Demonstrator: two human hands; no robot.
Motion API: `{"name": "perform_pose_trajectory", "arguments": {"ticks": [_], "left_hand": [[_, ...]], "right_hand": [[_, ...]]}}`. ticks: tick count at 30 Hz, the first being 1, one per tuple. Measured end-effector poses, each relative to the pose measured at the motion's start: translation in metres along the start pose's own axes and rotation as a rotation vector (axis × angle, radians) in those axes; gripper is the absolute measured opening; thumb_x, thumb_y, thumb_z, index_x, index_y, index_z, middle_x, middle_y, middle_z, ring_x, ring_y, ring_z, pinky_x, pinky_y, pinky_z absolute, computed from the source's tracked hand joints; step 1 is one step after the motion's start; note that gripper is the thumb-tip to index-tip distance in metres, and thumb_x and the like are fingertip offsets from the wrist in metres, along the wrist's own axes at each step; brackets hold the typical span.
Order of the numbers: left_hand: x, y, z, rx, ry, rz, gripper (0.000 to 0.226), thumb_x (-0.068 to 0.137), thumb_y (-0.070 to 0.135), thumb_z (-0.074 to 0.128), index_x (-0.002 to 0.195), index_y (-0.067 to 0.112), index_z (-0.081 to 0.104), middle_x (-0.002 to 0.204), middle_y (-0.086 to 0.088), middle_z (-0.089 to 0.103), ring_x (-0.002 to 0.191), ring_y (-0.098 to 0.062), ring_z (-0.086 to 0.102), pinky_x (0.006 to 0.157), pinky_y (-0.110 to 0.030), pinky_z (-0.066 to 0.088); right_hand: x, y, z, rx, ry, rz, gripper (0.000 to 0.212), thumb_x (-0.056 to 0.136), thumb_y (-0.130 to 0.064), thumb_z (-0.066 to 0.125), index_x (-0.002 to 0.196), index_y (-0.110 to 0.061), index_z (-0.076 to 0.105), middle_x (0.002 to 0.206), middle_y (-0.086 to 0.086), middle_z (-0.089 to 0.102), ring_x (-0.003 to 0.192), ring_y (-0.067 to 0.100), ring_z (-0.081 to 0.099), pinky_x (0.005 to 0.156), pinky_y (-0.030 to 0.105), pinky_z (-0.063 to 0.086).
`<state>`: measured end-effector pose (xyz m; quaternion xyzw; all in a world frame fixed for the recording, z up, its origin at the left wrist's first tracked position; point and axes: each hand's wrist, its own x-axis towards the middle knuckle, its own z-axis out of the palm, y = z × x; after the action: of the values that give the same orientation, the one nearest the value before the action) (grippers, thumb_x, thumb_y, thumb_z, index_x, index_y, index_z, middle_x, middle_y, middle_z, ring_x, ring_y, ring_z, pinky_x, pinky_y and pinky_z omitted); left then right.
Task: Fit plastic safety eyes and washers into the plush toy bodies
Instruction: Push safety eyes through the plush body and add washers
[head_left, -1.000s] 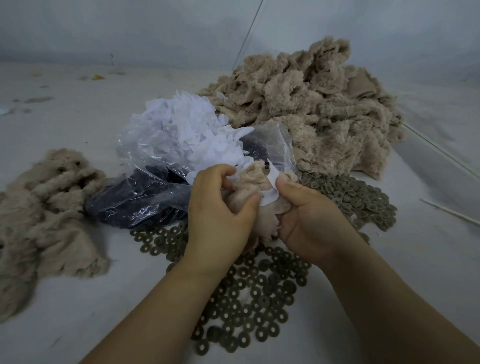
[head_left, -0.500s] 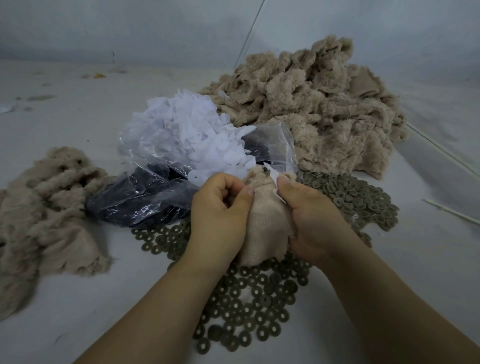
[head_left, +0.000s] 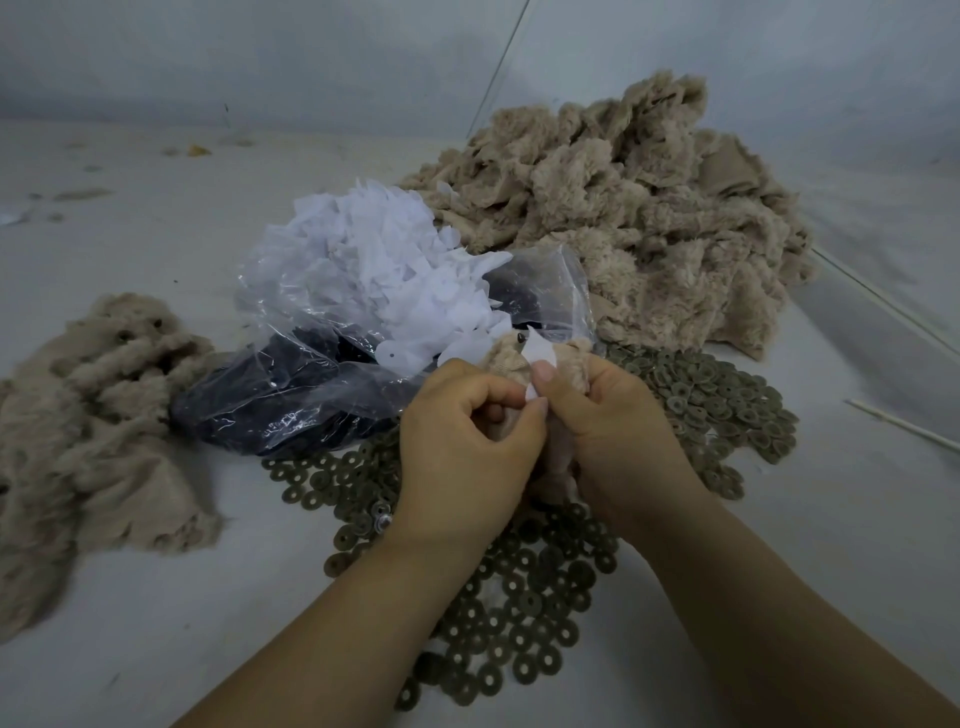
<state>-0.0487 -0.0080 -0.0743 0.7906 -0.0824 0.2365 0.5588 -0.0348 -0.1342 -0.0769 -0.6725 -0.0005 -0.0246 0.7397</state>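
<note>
Both hands, left hand (head_left: 467, 447) and right hand (head_left: 613, 431), are squeezing the plush toy body (head_left: 511, 358), probably keeping its white paper piece (head_left: 537, 353) steady.

Thin white stick (head_left: 904, 427) on grey tabletop (head_left: 130, 249)

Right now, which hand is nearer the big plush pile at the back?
Right. The right hand sits just below the big plush pile; the left hand is further left, beside the plastic bag.
</note>
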Motion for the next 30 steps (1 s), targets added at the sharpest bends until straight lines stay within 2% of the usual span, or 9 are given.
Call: {"name": "perform_pose_trajectory", "arguments": {"ticks": [2,3,5,8,12,16,21,27,30], "left_hand": [[-0.001,0.001,0.0,-0.025,0.001,0.006,0.017,0.079,0.005,0.078,0.072,0.019,0.071,0.075,0.004,0.063,0.069,-0.007,0.06,0.063,-0.01,0.045],[-0.001,0.001,0.0,-0.058,0.006,-0.007,0.016,0.08,0.004,0.077,0.073,0.018,0.072,0.075,0.003,0.065,0.069,-0.008,0.061,0.063,-0.011,0.047],[0.0,0.0,-0.001,-0.182,0.009,-0.099,0.013,0.082,0.006,0.076,0.073,0.016,0.074,0.076,-0.001,0.068,0.069,-0.013,0.064,0.067,-0.022,0.054],[0.002,-0.001,-0.004,-0.397,-0.019,-0.309,0.013,0.084,0.011,0.075,0.071,0.014,0.073,0.076,-0.009,0.07,0.071,-0.026,0.065,0.074,-0.045,0.057],[0.004,-0.002,-0.007,-0.416,-0.073,-0.352,0.014,0.086,0.008,0.07,0.072,0.012,0.069,0.079,-0.019,0.067,0.073,-0.028,0.06,0.077,-0.055,0.055],[0.006,-0.004,-0.006,-0.347,-0.06,-0.314,0.012,0.087,0.009,0.071,0.075,0.013,0.071,0.082,-0.016,0.07,0.081,-0.04,0.064,0.078,-0.056,0.057],[0.01,-0.005,-0.011,-0.376,-0.079,-0.359,0.018,0.083,0.007,0.076,0.07,0.018,0.072,0.082,-0.011,0.073,0.086,-0.035,0.069,0.081,-0.052,0.059],[0.013,-0.007,-0.012,-0.499,-0.099,-0.442,0.029,0.079,-0.002,0.077,0.06,0.018,0.068,0.074,-0.014,0.07,0.072,-0.025,0.066,0.073,-0.036,0.06],[0.013,-0.006,-0.013,-0.576,-0.113,-0.479,0.02,0.078,-0.003,0.077,0.07,0.013,0.07,0.072,-0.011,0.071,0.071,-0.022,0.068,0.067,-0.029,0.059]], "right_hand": [[0.001,0.0,0.0,0.037,-0.009,0.006,0.033,0.097,-0.029,0.063,0.097,0.004,0.061,0.06,0.027,0.059,0.047,0.04,0.054,0.048,0.044,0.051],[0.0,-0.001,0.0,0.075,-0.025,0.02,0.029,0.095,-0.027,0.065,0.1,0.002,0.063,0.073,0.03,0.066,0.062,0.047,0.063,0.06,0.052,0.057],[0.001,-0.003,-0.002,0.237,-0.098,0.087,0.026,0.087,-0.02,0.069,0.104,-0.001,0.067,0.098,0.025,0.073,0.092,0.04,0.071,0.081,0.047,0.059],[0.003,-0.01,-0.007,0.428,-0.238,0.238,0.034,0.079,-0.012,0.069,0.111,0.002,0.067,0.108,0.023,0.072,0.096,0.031,0.073,0.077,0.036,0.061],[0.004,-0.013,-0.011,0.433,-0.285,0.345,0.041,0.08,-0.015,0.066,0.116,0.006,0.066,0.11,0.024,0.071,0.092,0.029,0.073,0.076,0.035,0.062],[0.007,-0.011,-0.013,0.42,-0.305,0.348,0.042,0.086,-0.019,0.059,0.121,0.005,0.064,0.119,0.025,0.068,0.106,0.033,0.069,0.091,0.04,0.059],[0.008,-0.012,-0.018,0.363,-0.334,0.319,0.044,0.09,-0.02,0.057,0.127,0.003,0.062,0.125,0.026,0.065,0.116,0.037,0.063,0.099,0.044,0.054],[0.009,-0.012,-0.02,0.36,-0.332,0.291,0.043,0.091,-0.018,0.058,0.127,0.005,0.06,0.121,0.026,0.066,0.102,0.03,0.068,0.089,0.038,0.058],[0.009,-0.01,-0.02,0.369,-0.32,0.284,0.039,0.089,-0.019,0.06,0.121,0.002,0.064,0.113,0.023,0.07,0.095,0.028,0.071,0.079,0.035,0.06]]}}
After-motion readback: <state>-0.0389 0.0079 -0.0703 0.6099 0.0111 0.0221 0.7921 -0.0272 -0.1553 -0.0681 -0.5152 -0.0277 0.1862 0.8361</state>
